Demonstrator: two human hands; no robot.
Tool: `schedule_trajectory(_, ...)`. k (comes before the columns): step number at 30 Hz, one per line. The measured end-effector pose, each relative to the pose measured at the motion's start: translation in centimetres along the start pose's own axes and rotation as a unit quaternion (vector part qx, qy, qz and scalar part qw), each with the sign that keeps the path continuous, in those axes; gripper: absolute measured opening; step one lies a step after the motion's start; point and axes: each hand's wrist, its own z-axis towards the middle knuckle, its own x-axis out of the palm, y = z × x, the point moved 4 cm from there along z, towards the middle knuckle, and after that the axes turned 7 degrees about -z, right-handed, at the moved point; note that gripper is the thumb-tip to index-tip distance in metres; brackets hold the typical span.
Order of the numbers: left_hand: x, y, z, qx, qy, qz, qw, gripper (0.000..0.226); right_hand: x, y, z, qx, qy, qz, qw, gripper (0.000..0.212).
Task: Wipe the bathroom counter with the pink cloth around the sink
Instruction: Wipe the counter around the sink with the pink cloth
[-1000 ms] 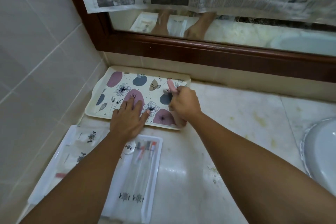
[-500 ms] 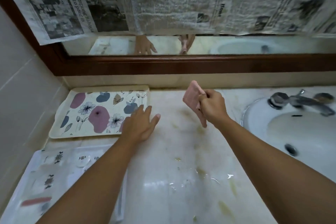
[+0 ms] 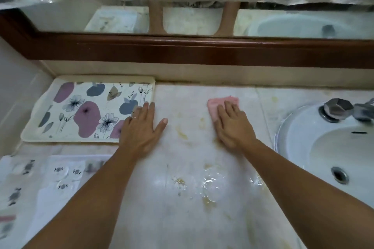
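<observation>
The pink cloth (image 3: 216, 105) lies flat on the pale marble counter (image 3: 188, 168), between the floral tray and the sink. My right hand (image 3: 232, 125) presses down on it with flat fingers, covering its near half. My left hand (image 3: 141, 127) rests palm down on the counter with fingers spread, its fingertips over the right edge of the tray, holding nothing. The counter shows yellowish stains and small puddles of water near its front. The white sink (image 3: 327, 147) is set into the counter at the right.
A floral tray (image 3: 81, 107) sits at the back left against the wall. A clear plastic tray (image 3: 40, 184) with small items lies at the front left. A chrome tap (image 3: 342, 110) stands behind the basin. A wood-framed mirror (image 3: 182, 50) covered with newspaper runs along the back.
My right hand has lowered the pink cloth from the air onto the counter and flattened on it. My left hand stays at the tray's right edge. The view has tilted downward.
</observation>
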Motion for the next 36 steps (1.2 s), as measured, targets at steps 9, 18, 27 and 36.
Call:
schedule_trajectory(9,0.2,0.2,0.3,0.007,-0.001,-0.006,1.0,0.078,1.7,10.2,3.9,-0.138,-0.011,0.003,0.99,0.057)
schedule_trajectory(18,0.3,0.4,0.3,0.014,-0.015,-0.008,1.0,0.077,1.0,0.8,5.8,0.017,0.033,0.017,0.999,0.066)
schedule_trajectory(27,0.1,0.6,0.3,0.018,-0.014,-0.022,0.999,0.079,1.1,-0.8,-1.7,-0.224,0.002,-0.057,0.973,0.055)
schedule_trajectory(36,0.5,0.8,0.5,0.021,-0.013,-0.002,1.0,0.083,0.9,11.4,6.7,-0.125,-0.024,-0.001,0.992,0.069)
